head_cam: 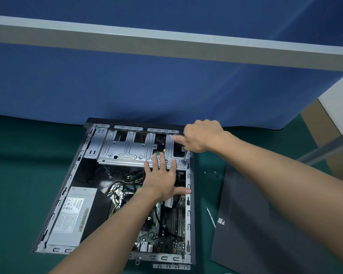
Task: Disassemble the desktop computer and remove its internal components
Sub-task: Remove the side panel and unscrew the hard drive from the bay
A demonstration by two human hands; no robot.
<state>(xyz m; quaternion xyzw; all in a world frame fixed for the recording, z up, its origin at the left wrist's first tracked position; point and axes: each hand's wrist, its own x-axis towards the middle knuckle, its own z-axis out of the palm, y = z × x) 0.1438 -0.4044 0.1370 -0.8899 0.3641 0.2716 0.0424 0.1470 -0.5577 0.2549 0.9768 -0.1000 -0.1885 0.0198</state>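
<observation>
Desktop computer, a dark open-sided metal tower (189,212), lies on its side on the green-matted bench (18,175), just in front of the blue partition. Its removed dark grey side panel (265,224) lies close by on the right. Across the far end of the case sits the ribbed silver steel drive cage (131,151), which looks like the part you are freeing. Your left hand (162,180) lies flat with fingers spread and straight on the cage's near edge; press down there so the cage cannot shift. Your right hand (202,135) is curled round a slim screwdriver (185,156), index finger pointing out. Its tip meets the small silver screw (184,160) at the cage's right corner. Hold the shaft square to the screw head and push firmly while turning, then set the screw with the two loose screws (204,172) on the mat.
</observation>
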